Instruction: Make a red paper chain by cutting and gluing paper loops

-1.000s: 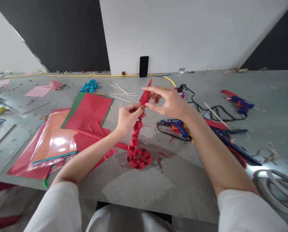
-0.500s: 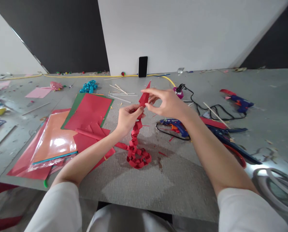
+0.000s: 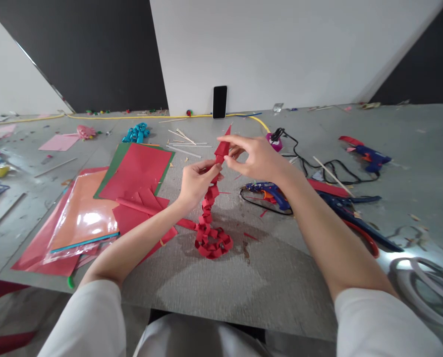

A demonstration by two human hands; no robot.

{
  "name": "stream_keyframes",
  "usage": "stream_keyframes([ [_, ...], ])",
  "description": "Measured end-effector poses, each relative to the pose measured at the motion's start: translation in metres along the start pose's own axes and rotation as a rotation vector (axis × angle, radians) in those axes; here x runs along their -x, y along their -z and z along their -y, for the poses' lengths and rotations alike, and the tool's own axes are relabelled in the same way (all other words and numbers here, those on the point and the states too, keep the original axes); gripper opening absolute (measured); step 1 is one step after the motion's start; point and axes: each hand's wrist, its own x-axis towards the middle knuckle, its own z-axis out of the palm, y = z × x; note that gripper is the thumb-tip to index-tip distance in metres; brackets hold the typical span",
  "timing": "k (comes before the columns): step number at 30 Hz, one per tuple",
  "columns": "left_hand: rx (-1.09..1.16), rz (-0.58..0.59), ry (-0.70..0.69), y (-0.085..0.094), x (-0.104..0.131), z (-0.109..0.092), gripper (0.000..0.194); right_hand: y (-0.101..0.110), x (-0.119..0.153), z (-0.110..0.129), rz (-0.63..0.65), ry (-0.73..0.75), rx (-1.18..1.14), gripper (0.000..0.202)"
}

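Note:
A red paper chain hangs from my fingers, its lower links lying coiled on the grey table. My left hand is closed, pinching the chain's upper end. Just above it, a pointed, folded red paper piece stands tilted to the right. My right hand grips that piece between thumb and fingers, with the thumb near its lower edge. How the pointed piece meets the top of the chain is partly hidden by my fingertips.
Red paper sheets and a clear bag with orange paper lie left. To the right are glue guns with black cords and dark-handled scissors. A phone leans on the wall behind.
The pointed red paper has shifted very slightly between my fingers, its lower edge now more level. Both hands keep nearly the same place and grip.

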Motion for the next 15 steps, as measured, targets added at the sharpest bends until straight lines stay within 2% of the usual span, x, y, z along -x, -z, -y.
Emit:
stream_keyframes([
  [11, 0.003, 0.01, 0.019, 0.001, -0.001, 0.002, 0.021, -0.002, -0.001, -0.011, -0.018, -0.022, -0.045, 0.054],
  [15, 0.007, -0.031, 0.007, 0.003, -0.002, 0.003, 0.02, -0.004, -0.003, -0.019, 0.011, -0.072, -0.023, 0.054],
])
